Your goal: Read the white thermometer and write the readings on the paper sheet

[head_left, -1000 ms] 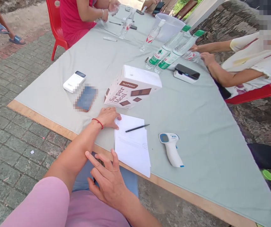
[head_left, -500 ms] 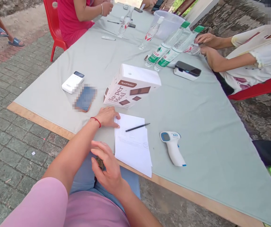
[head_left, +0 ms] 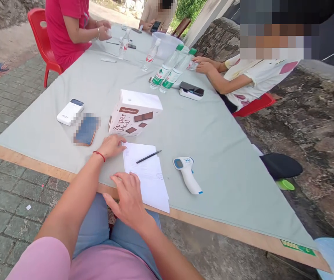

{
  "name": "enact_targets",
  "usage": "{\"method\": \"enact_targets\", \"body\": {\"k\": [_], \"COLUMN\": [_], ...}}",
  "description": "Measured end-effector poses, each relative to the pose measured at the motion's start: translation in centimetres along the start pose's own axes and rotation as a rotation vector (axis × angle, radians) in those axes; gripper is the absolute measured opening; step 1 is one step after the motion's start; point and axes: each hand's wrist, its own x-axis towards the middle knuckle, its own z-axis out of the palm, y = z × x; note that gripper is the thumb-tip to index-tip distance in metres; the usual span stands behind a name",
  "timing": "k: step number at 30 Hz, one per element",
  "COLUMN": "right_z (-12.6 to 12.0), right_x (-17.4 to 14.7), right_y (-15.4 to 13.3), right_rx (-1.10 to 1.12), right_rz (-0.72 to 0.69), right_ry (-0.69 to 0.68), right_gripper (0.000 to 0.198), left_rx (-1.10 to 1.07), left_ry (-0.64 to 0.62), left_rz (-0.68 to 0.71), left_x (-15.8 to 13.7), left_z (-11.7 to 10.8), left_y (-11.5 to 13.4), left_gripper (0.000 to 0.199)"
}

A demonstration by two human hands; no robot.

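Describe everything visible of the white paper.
The white paper lies flat on the gray tablecloth, apparently several sheets. It bears faint, unreadable print and an oval mark near its right edge. A black pen slants across it. The left hand rests at its far left corner; the right hand hides its near left corner.

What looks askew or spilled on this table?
Only the paper sheets look untidy: their right edges don't line up, and a lower corner reaches over the bare wooden edge. I see no spill.
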Motion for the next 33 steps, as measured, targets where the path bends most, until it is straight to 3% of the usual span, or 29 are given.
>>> {"method": "enact_targets", "body": {"k": [5,7,11,14,16,19,22,25,29,33], "right_z": [3.7,4.1,1.8,-1.0,-2.5,-4.0,-5.7,-7.2,-7.8,-9.4], "right_x": [-1.1,-1.9,-2.3,-1.5,-0.4,1.3,2.1,1.8,2.7,7.7], "right_y": [-0.2,-1.1,-2.5,-1.7,0.4,5.9,12.0,16.4,19.6,21.0], "right_rx": [-0.243,-0.266,-0.175,0.088,0.157,-0.048,-0.249,-0.311,-0.206,-0.164], "right_rz": [-0.006,-0.019,-0.068,-0.025,0.050,0.173,0.300,0.461,0.580,0.712], "right_ry": [-0.194,-0.198,-0.147,-0.102,0.029,0.229,0.160,0.082,-0.078,-0.029], "right_gripper": [0.087,0.095,0.080,0.040,0.020,0.017,0.021,0.029,0.033,0.048], "left_rx": [0.032,0.047,0.064,0.077,0.081,0.084,0.084,0.092,0.088,0.085], "left_ry": [0.025,0.026,0.028,0.027,0.023,0.021,0.025,0.027,0.022,0.034], "left_rz": [0.006,0.015,0.021,0.017,0.015,0.017,0.017,0.003,-0.016,-0.007], "left_x": [0.2,0.2,0.3,0.4,0.5,0.6,0.4,-0.1,-0.3,-0.3], "left_z": [-0.3,-0.4,-0.6,-0.7,-0.7,-0.7,-0.7,-0.8,-0.7,-0.8], "left_y": [-0.6,-0.6,-0.7,-0.8,-0.9,-1.0,-1.0,-1.0,-1.1,-1.4], "left_gripper": [0.029,0.029,0.031,0.030,0.030,0.031,0.032,0.029,0.026,0.033]}}
